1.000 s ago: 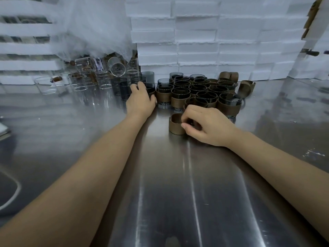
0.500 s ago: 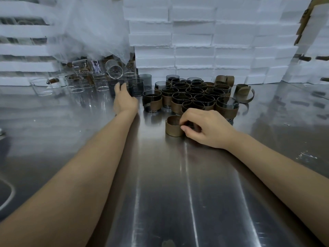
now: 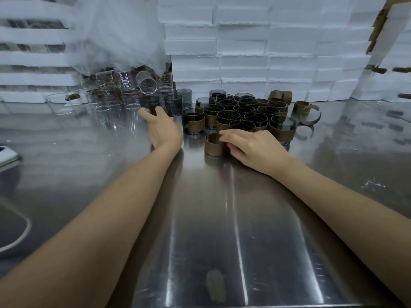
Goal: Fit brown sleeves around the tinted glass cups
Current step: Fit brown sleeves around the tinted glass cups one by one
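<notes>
A cluster of tinted glass cups with brown sleeves (image 3: 240, 115) stands at the back of the steel table (image 3: 222, 218). My left hand (image 3: 162, 127) grips a bare tinted cup (image 3: 155, 107) at the left of the cluster, thumb and fingers curled round it. My right hand (image 3: 253, 145) holds an empty brown sleeve (image 3: 214, 145) standing on the table just in front of the cluster, with its fingertips on the sleeve's rim. More bare tinted cups (image 3: 180, 103) stand behind my left hand.
Clear glass cups (image 3: 104, 101) and a plastic bag (image 3: 124, 41) sit at the back left. Loose brown sleeves (image 3: 308, 114) lie right of the cluster. White foam boxes (image 3: 266, 45) form a wall behind. A dark rounded object (image 3: 11, 230) is at the left edge.
My left hand moved left, away from the sleeved cups, then closed round a bare tinted cup. My right hand stayed on the empty sleeve.
</notes>
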A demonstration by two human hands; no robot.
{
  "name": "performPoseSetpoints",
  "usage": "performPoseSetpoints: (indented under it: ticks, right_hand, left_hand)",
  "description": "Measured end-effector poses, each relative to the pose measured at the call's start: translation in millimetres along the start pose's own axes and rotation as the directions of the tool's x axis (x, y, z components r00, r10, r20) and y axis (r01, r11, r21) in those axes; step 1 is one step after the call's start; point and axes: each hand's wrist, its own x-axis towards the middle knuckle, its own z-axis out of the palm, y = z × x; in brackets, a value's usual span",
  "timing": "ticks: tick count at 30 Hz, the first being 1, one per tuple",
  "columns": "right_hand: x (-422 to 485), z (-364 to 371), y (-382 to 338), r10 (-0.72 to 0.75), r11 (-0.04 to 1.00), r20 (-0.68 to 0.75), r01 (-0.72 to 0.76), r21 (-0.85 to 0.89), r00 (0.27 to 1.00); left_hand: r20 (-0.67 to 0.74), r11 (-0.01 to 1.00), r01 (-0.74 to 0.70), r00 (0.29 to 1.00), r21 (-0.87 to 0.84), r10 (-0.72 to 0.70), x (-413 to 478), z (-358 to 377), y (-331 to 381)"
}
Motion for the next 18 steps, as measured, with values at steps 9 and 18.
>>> performPoseSetpoints:
  ticks: [9,18]
  right_hand:
    - [-0.7,-4.3,-11.7,0.056,0.993,-0.134,-0.041,0.113,0.989]
    - [5.8,-7.1,-11.2,0.465,0.799,-0.273,-0.266,0.540,0.842]
  left_hand:
    - [-0.115,0.888,-0.176,0.983,-0.425,0.140,-40.9,-31.3,12.2]
    - [-0.314,0.398,-0.848,0.507,-0.350,0.803,-75.2,-24.8,38.8]
